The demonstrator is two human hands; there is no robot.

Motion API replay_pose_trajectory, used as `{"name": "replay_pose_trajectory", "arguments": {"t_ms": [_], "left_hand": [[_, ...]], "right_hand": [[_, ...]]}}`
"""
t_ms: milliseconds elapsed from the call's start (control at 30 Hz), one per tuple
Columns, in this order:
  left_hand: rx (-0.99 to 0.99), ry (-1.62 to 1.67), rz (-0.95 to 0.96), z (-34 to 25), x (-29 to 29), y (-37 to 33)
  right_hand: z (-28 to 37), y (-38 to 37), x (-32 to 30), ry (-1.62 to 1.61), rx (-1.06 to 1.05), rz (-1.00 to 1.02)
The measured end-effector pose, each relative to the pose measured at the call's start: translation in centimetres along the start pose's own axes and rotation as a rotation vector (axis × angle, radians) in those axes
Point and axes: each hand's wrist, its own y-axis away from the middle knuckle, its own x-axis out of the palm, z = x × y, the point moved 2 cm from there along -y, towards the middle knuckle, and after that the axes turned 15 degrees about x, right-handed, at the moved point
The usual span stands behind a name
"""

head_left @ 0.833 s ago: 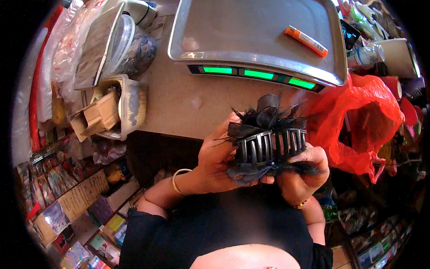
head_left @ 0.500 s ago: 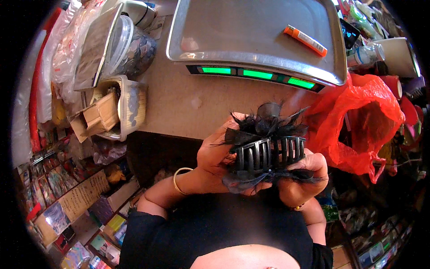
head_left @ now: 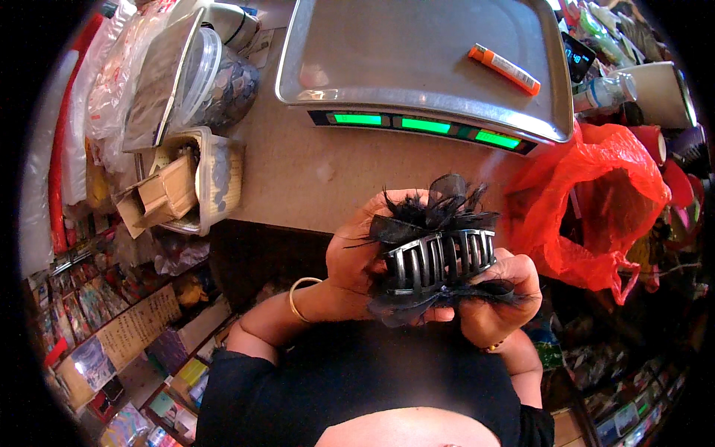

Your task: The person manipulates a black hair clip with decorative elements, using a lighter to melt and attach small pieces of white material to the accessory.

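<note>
Both my hands hold a black hair claw clip (head_left: pixel 439 261) in front of my chest. Its curved plastic teeth face up, and black ribbon loops and feathery trim stick out along its far and near sides. My left hand (head_left: pixel 350 257) is wrapped round the clip's left end, its fingers partly hidden behind the trim. My right hand (head_left: pixel 503 294) pinches the right end, thumb against the near trim. Just beyond the clip is the table edge, with a metal weighing scale (head_left: pixel 424 52) farther back.
An orange tube (head_left: pixel 504 69) lies on the scale's tray. To the right, a red plastic bag (head_left: pixel 588 201) sits open. On the left stand a plastic tub (head_left: pixel 227 179) with cardboard pieces and a clear jar (head_left: pixel 231 86) of coins. Shelves of small packaged goods (head_left: pixel 89 313) fill the lower left.
The clip's two toothed halves, apart in the middle before, now meet in one continuous row. My right hand has shifted slightly left with its end of the clip.
</note>
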Motion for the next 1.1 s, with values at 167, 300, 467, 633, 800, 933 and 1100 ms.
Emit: {"name": "replay_pose_trajectory", "arguments": {"t_ms": [167, 300, 467, 633, 800, 933, 1100], "left_hand": [[-0.056, 0.070, -0.036, -0.1, 0.1, -0.2], [-0.119, 0.142, -0.103, 0.0, 0.1, -0.1], [-0.197, 0.238, -0.286, 0.6, 0.6, 0.4], [0.056, 0.034, -0.252, 1.7, -0.2, 0.6], [0.056, 0.022, -0.176, 0.8, -0.5, -0.1], [-0.140, 0.337, -0.341, 0.4, 0.7, 0.0], [-0.221, 0.231, -0.198, 0.5, 0.3, -0.2]], "right_hand": [[0.2, 0.1, -0.1, 0.008, -0.011, 0.013], [0.1, 0.2, -0.1, 0.045, 0.023, 0.002], [-0.2, 0.0, -0.1, 0.010, 0.124, -0.074], [1.0, -1.8, -0.9, 0.113, -0.186, -0.307], [3.3, -2.3, -0.1, 0.752, -0.301, -0.001], [2.4, -2.1, 0.2, 0.661, -0.228, -0.083], [1.9, -2.0, 0.2, 0.620, -0.184, -0.119]]}}
